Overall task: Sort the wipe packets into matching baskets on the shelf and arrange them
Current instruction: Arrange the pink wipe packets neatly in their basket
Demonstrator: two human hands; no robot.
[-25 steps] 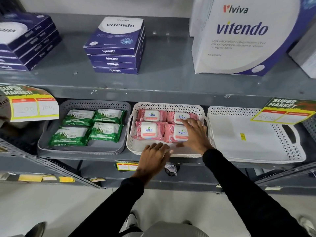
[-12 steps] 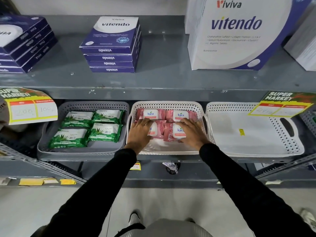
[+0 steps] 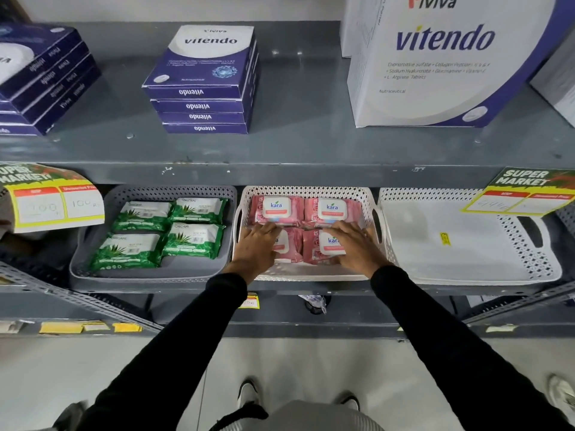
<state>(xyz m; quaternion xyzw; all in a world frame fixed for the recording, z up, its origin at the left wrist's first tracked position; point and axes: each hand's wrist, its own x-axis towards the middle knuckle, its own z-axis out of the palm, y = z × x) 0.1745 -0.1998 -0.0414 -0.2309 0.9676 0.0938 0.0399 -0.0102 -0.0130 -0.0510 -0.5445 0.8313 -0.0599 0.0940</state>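
Note:
Four pink "kara" wipe packets lie two by two in the middle white basket (image 3: pixel 311 191) on the lower shelf. My left hand (image 3: pixel 256 244) lies over the front left pink packet (image 3: pixel 287 247), fingers at its far edge and thumb at its near side. My right hand (image 3: pixel 354 244) spans the front right pink packet (image 3: pixel 323 248) the same way. The back two pink packets (image 3: pixel 276 209) are uncovered. Left of them, a grey basket (image 3: pixel 149 275) holds several green aloe wipe packets (image 3: pixel 143 213) in a two-by-two block.
A second white basket (image 3: pixel 466 244) sits to the right with nothing but a small yellow sticker inside. Price tags (image 3: pixel 53 206) hang from the upper shelf edge (image 3: pixel 280 175). Stacks of blue vitendo boxes (image 3: pixel 205 88) and a large vitendo box (image 3: pixel 435 66) stand above.
My left hand rose from the basket's front rim onto the front left pink packet. My right hand stayed on the front right one. The camera moved closer.

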